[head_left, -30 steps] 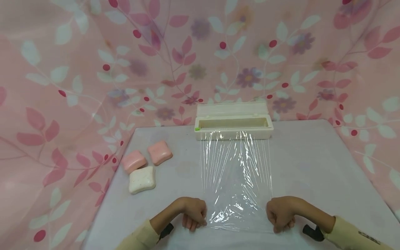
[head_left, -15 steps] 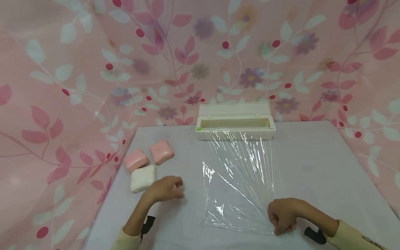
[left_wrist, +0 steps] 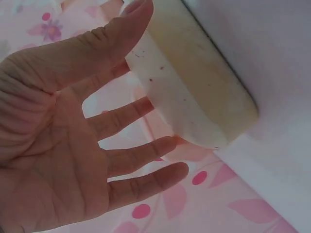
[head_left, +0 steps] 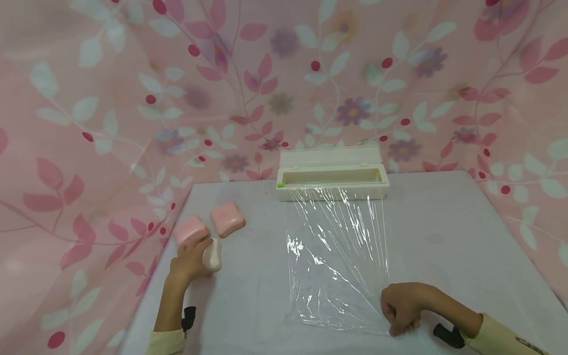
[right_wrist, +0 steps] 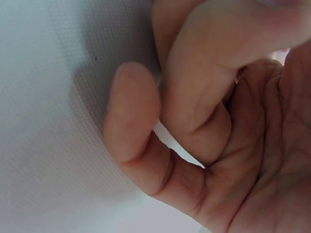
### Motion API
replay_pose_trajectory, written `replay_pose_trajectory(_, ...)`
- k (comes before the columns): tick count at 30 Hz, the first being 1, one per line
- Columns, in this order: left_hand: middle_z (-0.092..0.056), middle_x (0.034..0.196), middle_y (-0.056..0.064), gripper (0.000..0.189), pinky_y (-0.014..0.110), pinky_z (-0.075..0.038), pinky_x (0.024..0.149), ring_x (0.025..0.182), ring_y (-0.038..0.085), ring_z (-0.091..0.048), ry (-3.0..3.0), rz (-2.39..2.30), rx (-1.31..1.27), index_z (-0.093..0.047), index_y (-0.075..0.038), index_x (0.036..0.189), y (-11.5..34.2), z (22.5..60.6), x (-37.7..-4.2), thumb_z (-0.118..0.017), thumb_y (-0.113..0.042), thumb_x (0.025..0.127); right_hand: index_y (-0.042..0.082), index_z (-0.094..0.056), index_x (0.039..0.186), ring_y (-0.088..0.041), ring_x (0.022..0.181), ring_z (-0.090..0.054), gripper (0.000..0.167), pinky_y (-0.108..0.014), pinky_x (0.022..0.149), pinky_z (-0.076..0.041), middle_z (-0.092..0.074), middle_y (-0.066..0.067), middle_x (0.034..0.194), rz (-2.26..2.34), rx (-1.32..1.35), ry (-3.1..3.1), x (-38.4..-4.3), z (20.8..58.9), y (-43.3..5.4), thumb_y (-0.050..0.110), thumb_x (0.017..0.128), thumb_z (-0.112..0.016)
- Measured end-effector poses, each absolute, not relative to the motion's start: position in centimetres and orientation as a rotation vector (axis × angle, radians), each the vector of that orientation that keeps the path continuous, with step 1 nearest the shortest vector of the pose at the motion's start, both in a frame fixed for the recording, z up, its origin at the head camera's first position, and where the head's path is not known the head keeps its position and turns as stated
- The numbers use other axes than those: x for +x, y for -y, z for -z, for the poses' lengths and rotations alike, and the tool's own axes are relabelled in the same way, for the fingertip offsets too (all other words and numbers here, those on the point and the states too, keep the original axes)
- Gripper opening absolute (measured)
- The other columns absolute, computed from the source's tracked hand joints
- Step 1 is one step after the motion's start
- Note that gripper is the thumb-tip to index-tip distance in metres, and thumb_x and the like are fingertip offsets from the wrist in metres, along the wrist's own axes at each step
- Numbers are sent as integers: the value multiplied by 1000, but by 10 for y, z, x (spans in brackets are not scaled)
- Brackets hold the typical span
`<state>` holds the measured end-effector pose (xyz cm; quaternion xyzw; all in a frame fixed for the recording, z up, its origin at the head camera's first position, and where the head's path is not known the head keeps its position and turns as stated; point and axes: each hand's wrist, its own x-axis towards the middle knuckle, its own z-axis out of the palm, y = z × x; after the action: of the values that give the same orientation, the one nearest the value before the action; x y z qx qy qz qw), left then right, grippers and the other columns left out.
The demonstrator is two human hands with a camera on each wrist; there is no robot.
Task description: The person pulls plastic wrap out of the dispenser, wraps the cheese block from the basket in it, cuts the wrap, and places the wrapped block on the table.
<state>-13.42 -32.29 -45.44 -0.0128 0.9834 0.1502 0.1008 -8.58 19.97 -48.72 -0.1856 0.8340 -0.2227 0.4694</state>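
Pink floral cloth [head_left: 284,54] hung behind the white-covered table [head_left: 248,296]. Left hand [head_left: 188,261] grasped the speckled white soap bar [head_left: 215,255] on the left side, while the right hand [head_left: 401,304] pinched clear plastic film [head_left: 333,266] by its corner, fingers curled, probably to hold it flat.

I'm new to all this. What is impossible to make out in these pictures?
- Left part of the white bar, head view: hidden behind the left hand.
- One end of that bar, left wrist view: cut off by the top edge.
- How the right hand pinches the clear film, head view: its own back covers the fingertips.
- What the green piece is, head view: too small.
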Motion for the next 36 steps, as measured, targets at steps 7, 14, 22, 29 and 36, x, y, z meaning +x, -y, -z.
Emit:
replay_pose_trajectory(7, -44, 140, 24, 75, 68, -41, 73, 115, 56, -39, -2947, -402, 18, -52, -9, 137, 331, 462, -139, -82, -6, 67, 13, -62, 57, -2, 34, -42, 27, -13, 38, -32, -56, 5, 46, 544, -480, -2071, -84, 487, -200, 10, 73, -84)
replay_pose_trajectory(14, -49, 134, 24, 64, 65, -44, 68, 104, 52, -47, -2981, -327, 55, -55, -9, 131, 332, 463, -140, -79, -7, 71, 12, -62, 59, -3, 35, -43, 27, -14, 39, -33, -56, 4, 47, 541, -449, -2062, -85, 488, -199, 10, 74, -84)
replay_pose_trajectory(22, -51, 136, 23, 62, 53, -46, 64, 94, 43, -55, -2987, -361, 195, -59, -11, 127, 309, 450, -138, -79, -11, 69, 13, -61, 57, -3, 36, -42, 28, -14, 39, -32, -54, 6, 46, 579, -472, -2047, -84, 489, -199, 8, 74, -83)
replay_pose_trajectory(29, -58, 124, 16, 77, 47, -47, 64, 90, 37, -55, -3058, -374, 389, -50, -25, 142, 260, 421, -139, -79, -18, 71, 13, -61, 57, -3, 36, -43, 29, -14, 39, -32, -54, 5, 46, 569, -463, -2040, -86, 488, -198, 9, 75, -83)
replay_pose_trajectory(36, -61, 112, 11, 67, 42, -48, 64, 86, 31, -56, -3141, -279, 693, -58, -16, 132, 199, 414, -143, -80, -26, 69, 12, -61, 58, -3, 36, -43, 28, -14, 39, -33, -54, 5, 46, 549, -452, -2045, -86, 490, -200, 10, 75, -83)
